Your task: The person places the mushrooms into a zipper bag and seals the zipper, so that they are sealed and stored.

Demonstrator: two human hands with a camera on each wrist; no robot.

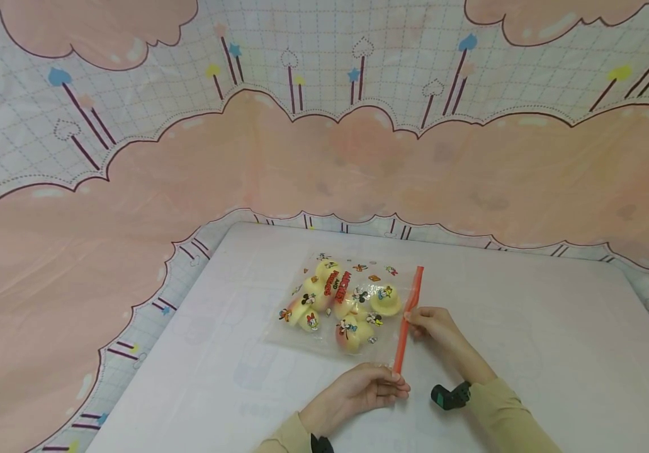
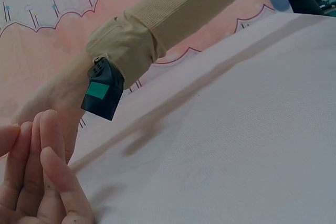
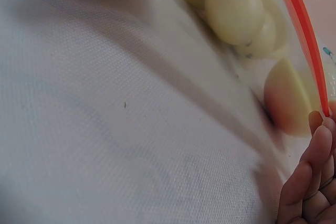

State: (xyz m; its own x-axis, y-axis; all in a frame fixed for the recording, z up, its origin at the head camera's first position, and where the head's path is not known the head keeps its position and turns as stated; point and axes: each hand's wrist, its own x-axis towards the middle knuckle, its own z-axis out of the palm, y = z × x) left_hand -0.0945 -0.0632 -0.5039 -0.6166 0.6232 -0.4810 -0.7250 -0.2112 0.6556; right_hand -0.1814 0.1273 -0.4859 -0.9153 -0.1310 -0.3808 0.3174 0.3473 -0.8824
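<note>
A clear zip bag (image 1: 386, 333) printed with cartoon figures and red lettering lies on the white table. Several rounded, peach-like pieces (image 1: 385, 302), yellow with pink blushes, are inside it. An orange-red zip strip (image 1: 401, 343) runs along its right side. My left hand (image 1: 362, 387) pinches the strip's near end between thumb and finger. Higher along the strip, near its middle, my right hand (image 1: 436, 324) pinches it. In the right wrist view, the strip (image 3: 304, 24) bends down to the pinching fingertips, with a yellow-and-pink piece (image 3: 287, 98) close beside it.
The white table (image 1: 556, 352) spreads out around the bag. Behind and to the left hangs a patterned cloth (image 1: 301, 163) with pink cloud shapes. A small black wrist camera (image 1: 450, 396) sits at the right cuff, and another (image 1: 321, 443) at the left.
</note>
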